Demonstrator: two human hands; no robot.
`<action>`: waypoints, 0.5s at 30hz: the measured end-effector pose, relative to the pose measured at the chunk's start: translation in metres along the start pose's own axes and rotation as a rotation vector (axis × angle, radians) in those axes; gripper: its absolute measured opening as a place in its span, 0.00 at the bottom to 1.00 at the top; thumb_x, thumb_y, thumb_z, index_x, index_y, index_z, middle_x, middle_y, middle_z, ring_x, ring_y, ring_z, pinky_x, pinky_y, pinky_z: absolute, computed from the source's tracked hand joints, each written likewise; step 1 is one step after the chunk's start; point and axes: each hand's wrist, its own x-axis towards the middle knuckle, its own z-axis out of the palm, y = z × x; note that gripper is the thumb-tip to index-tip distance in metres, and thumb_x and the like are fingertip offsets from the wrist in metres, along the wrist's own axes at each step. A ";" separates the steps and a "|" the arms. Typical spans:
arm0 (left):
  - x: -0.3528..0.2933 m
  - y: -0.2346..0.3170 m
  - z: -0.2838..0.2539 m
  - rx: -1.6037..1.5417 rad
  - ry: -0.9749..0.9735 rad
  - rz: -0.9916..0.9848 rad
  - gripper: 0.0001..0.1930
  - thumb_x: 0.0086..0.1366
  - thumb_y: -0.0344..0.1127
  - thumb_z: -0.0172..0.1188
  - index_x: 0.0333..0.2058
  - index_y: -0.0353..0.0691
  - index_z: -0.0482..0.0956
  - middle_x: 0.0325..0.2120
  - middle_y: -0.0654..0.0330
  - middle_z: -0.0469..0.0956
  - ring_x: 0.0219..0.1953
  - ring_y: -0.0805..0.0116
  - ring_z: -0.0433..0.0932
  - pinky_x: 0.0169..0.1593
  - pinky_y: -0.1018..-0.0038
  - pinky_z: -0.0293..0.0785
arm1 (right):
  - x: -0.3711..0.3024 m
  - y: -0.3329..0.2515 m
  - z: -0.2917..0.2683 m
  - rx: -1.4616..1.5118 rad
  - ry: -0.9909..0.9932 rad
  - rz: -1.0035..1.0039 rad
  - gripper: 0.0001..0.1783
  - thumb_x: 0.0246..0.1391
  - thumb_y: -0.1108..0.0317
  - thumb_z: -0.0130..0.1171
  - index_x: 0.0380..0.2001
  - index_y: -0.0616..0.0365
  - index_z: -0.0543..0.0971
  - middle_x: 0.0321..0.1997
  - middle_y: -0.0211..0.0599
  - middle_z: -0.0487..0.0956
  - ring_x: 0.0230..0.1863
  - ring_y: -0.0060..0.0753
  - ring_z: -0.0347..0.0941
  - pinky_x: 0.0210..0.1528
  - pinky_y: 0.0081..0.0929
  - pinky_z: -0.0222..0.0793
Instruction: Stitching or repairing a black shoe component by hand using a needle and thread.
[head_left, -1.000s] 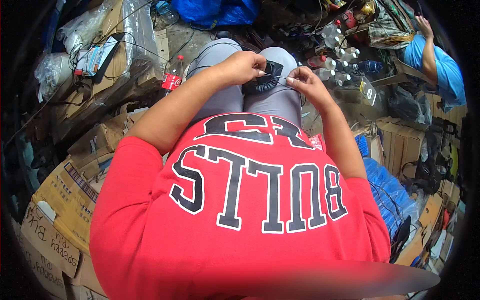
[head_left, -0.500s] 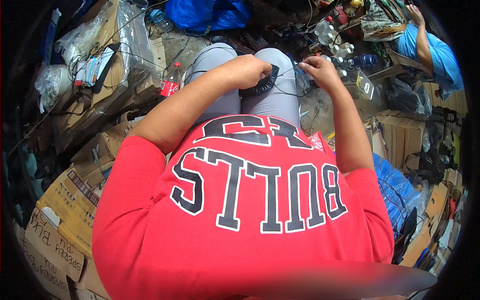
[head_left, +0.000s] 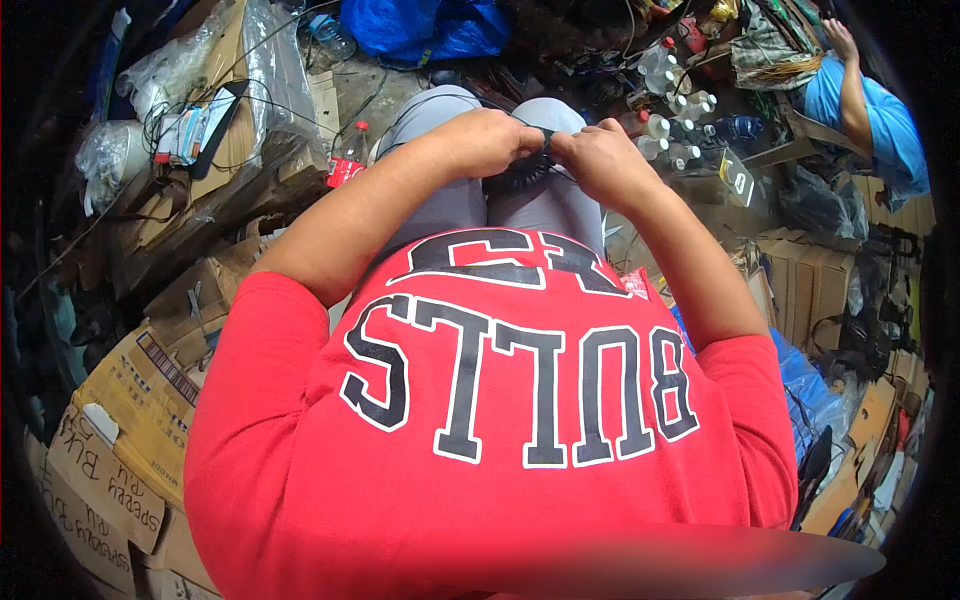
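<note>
black piece (head_left: 519,181) (long axis unclear)

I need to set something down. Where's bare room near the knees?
Concrete floor shows between the blue plastic sack and left knee, though a cord crosses it. Crowded: right of the right knee, where capped bottles cluster, and the lap, where the left hand and right hand meet at a black ribbed piece.

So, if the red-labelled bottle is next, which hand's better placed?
Probably left. The left hand is nearer the red-labelled bottle, which is off to its left; the right hand would likely reach across. Both are at the black ribbed object, though.
</note>
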 end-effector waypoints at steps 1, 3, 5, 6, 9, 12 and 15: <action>-0.002 0.000 -0.003 0.031 0.018 0.031 0.05 0.56 0.33 0.52 0.31 0.40 0.71 0.22 0.48 0.73 0.28 0.48 0.74 0.31 0.58 0.67 | 0.000 0.001 -0.001 0.027 0.010 -0.020 0.07 0.45 0.73 0.50 0.31 0.50 0.74 0.26 0.35 0.78 0.36 0.39 0.74 0.42 0.38 0.59; -0.010 0.002 -0.008 0.076 0.012 0.034 0.05 0.55 0.33 0.51 0.30 0.42 0.71 0.23 0.50 0.74 0.29 0.49 0.75 0.32 0.59 0.68 | -0.001 0.003 -0.002 0.082 0.033 -0.060 0.08 0.45 0.74 0.50 0.31 0.50 0.73 0.26 0.35 0.78 0.36 0.40 0.74 0.42 0.36 0.60; -0.023 -0.005 -0.015 0.129 0.007 0.036 0.05 0.53 0.32 0.51 0.30 0.43 0.72 0.23 0.51 0.76 0.30 0.51 0.76 0.33 0.59 0.69 | -0.005 0.012 0.001 0.080 0.054 -0.073 0.07 0.46 0.74 0.49 0.30 0.50 0.73 0.26 0.36 0.77 0.36 0.41 0.73 0.42 0.36 0.60; -0.033 -0.017 -0.019 0.227 0.039 0.006 0.05 0.52 0.31 0.52 0.30 0.43 0.72 0.24 0.51 0.76 0.30 0.51 0.76 0.33 0.59 0.69 | -0.010 0.019 0.005 0.079 0.072 -0.081 0.06 0.47 0.73 0.49 0.30 0.50 0.73 0.25 0.36 0.77 0.36 0.41 0.73 0.42 0.36 0.60; -0.097 -0.067 -0.032 0.228 0.183 -0.190 0.03 0.54 0.28 0.52 0.30 0.39 0.71 0.21 0.51 0.74 0.26 0.57 0.74 0.29 0.65 0.67 | -0.050 0.057 0.012 0.037 -0.032 0.251 0.04 0.48 0.69 0.50 0.29 0.52 0.74 0.28 0.42 0.77 0.35 0.47 0.72 0.43 0.41 0.62; -0.132 -0.066 -0.057 -0.171 0.294 -0.454 0.04 0.55 0.31 0.58 0.31 0.42 0.76 0.22 0.56 0.75 0.26 0.67 0.73 0.34 0.73 0.68 | -0.079 0.081 0.016 0.849 0.106 0.598 0.09 0.49 0.61 0.59 0.28 0.54 0.79 0.25 0.34 0.76 0.26 0.25 0.67 0.37 0.22 0.61; -0.125 -0.044 -0.087 -0.812 0.548 -0.159 0.05 0.59 0.32 0.58 0.30 0.37 0.77 0.23 0.65 0.75 0.27 0.78 0.70 0.36 0.80 0.65 | -0.063 0.079 -0.005 1.458 0.432 0.435 0.12 0.49 0.62 0.60 0.31 0.61 0.78 0.29 0.26 0.75 0.29 0.18 0.67 0.35 0.17 0.61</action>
